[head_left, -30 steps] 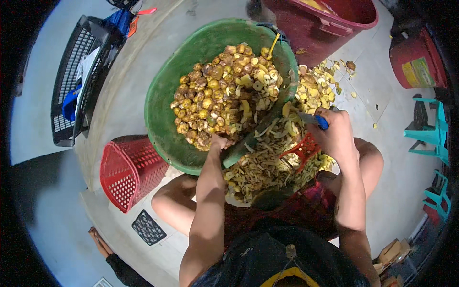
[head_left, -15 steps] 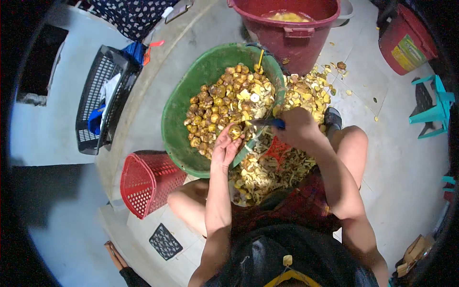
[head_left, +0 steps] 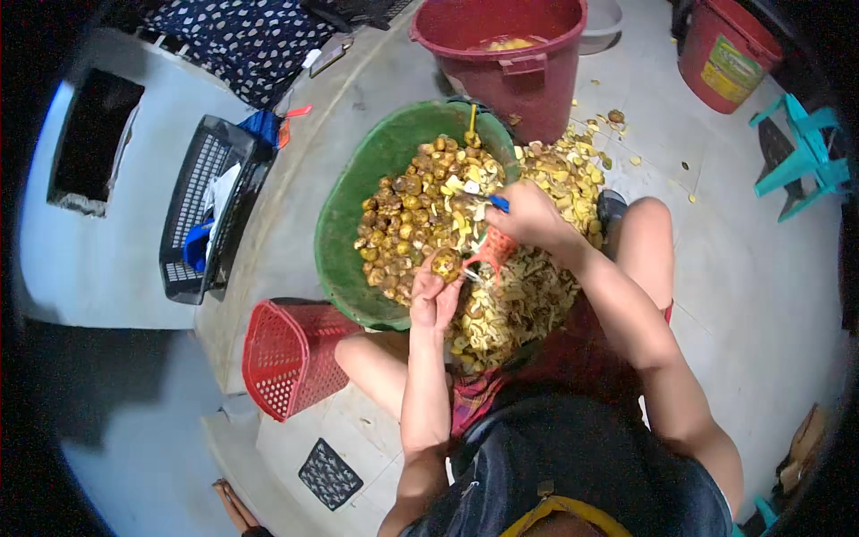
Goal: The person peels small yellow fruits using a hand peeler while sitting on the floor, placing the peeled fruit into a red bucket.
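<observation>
My left hand (head_left: 436,300) holds a round brown-and-yellow fruit (head_left: 445,263) in its fingertips, over the near right rim of a large green tub (head_left: 333,255). Many similar round fruits (head_left: 394,219) lie heaped in that tub, with pale cut pieces (head_left: 472,176) on its right side. To the right of the held fruit, my right hand (head_left: 530,215) is closed round a knife (head_left: 498,203). Its blue handle shows; the blade is hard to make out. A red plastic mesh piece (head_left: 494,251) lies just below the right hand. Peelings (head_left: 514,309) are piled between my legs.
A big dark-red bucket (head_left: 501,89) with yellow contents stands beyond the tub. More peelings (head_left: 568,174) lie on the floor beside it. A red perforated basket (head_left: 309,362) rests at left, below a black crate (head_left: 201,215). Teal stools (head_left: 792,157) stand far right.
My right hand and the knife have moved slightly left and up relative to the view. The left hand still holds the fruit, now a little lower. The whole view has shifted a little.
</observation>
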